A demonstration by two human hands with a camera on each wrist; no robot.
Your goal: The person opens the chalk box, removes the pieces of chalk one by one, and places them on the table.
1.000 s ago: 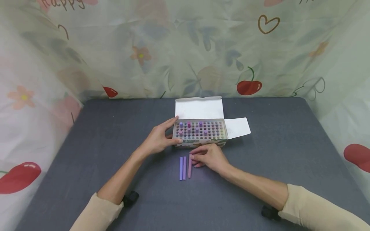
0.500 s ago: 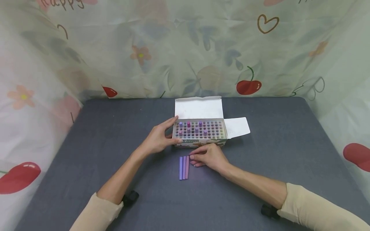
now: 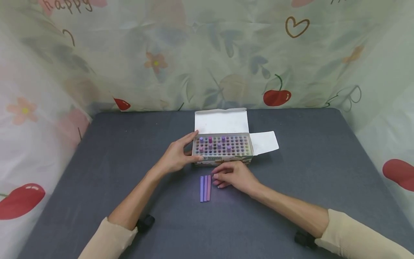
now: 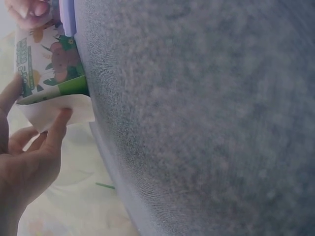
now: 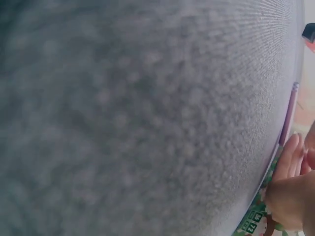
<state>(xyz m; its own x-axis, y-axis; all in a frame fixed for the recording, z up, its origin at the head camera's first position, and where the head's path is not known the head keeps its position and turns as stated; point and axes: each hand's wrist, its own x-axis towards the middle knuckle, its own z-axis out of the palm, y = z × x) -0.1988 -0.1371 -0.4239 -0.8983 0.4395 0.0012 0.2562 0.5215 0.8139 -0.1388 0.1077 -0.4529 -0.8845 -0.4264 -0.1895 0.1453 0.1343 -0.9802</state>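
In the head view, the left hand (image 3: 174, 156) holds the left end of an open chalk box (image 3: 226, 162), thumb on its front and fingers at the side. The left wrist view shows fingertips on a white flap (image 4: 74, 109) at the end of the printed box (image 4: 58, 59). Several purple and pink chalk sticks (image 3: 219, 145) stand upright in the holes inside. Three more lie side by side before the box: a blue-violet stick (image 3: 202, 189), a purple stick (image 3: 205, 189) and a pink stick (image 3: 208, 187). Right beside the pink one, the right hand (image 3: 234, 175) has loosely bent fingers, nothing visible between them.
The box's white lid (image 3: 221, 121) stands up at the back, and a side flap (image 3: 264, 143) sticks out to the right. Everything rests on a dark grey table (image 3: 155, 230). A printed curtain (image 3: 207, 54) hangs behind it and at both sides.
The right hand has set the pink chalk stick down against the purple one, moving it slightly left, and has let go. The left hand stays on the box.
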